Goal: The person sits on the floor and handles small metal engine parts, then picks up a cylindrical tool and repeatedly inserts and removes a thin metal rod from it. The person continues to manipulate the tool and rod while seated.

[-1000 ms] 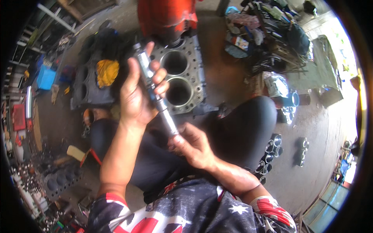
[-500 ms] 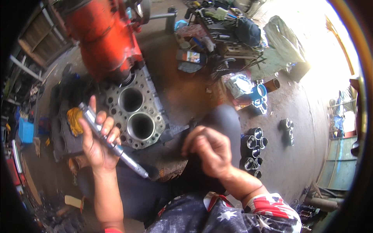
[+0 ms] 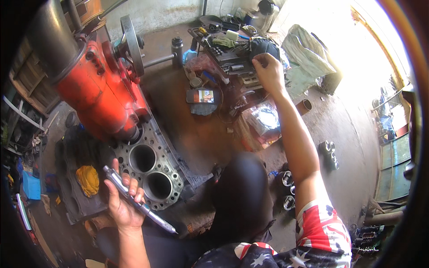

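My left hand (image 3: 127, 207) is closed round a slim silver tubular inside micrometer (image 3: 139, 203), which slants down to the right across the palm. Just beyond it is a grey engine block (image 3: 167, 147) with two round cylinder bores showing in its top face. Over the block's far end stands a red machine head (image 3: 100, 85). My right arm is stretched out far and to the right; the right hand (image 3: 270, 73) hangs over the cluttered low bench (image 3: 250, 80), fingers loosely bent with a gap at the thumb, and no object shows in it.
Beside the bench sit a phone (image 3: 203, 96) with a lit screen and a clear plastic package (image 3: 266, 117). Several pistons (image 3: 288, 203) stand on the floor at right, partly behind my arm. A yellow cloth (image 3: 87, 181) lies on the dark casting at left. My bent knee (image 3: 246, 192) rises at centre.
My right hand has moved from near my knee up and away to the bench. The view has tilted up, showing more of the machine and wall. The left hand keeps the inside micrometer.
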The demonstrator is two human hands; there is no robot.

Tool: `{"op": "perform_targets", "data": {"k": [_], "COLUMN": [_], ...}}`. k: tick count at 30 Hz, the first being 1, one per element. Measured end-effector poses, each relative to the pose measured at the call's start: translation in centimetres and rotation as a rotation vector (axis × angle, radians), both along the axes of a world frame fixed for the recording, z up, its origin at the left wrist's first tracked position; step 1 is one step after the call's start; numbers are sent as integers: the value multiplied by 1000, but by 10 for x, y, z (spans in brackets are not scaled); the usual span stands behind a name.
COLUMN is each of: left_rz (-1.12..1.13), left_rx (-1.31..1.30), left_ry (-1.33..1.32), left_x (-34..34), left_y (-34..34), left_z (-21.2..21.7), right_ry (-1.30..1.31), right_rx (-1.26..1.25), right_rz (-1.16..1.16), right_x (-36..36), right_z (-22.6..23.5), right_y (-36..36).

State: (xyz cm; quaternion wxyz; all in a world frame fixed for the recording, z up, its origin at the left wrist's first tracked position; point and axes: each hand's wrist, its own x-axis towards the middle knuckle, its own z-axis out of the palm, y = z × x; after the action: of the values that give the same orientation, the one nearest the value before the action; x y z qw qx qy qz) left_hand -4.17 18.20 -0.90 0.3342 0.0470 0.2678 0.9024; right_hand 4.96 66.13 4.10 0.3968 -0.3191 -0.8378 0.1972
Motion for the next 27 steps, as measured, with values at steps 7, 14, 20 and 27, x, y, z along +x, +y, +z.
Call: {"op": "perform_targets", "data": {"k": [7, 14, 20, 27], "left_rz": [-25, -143, -131, -108], "left_rx": [-121, -150, -258, -242], "left_ry": [-59, -42, -26, -34], "left_x": [3, -1, -11, -28], "left_y": [21, 36, 38, 40], "left_z": [-11, -31, -41, -43], "right_ry": [-180, -462, -747, -355], "right_rx": [132, 185, 7, 267], "right_rz": [11, -20, -85, -6], "right_x": [-68, -141, -169, -163], "right_z": [-22, -54, -68, 10], "right_y": [63, 113, 158, 193]}}
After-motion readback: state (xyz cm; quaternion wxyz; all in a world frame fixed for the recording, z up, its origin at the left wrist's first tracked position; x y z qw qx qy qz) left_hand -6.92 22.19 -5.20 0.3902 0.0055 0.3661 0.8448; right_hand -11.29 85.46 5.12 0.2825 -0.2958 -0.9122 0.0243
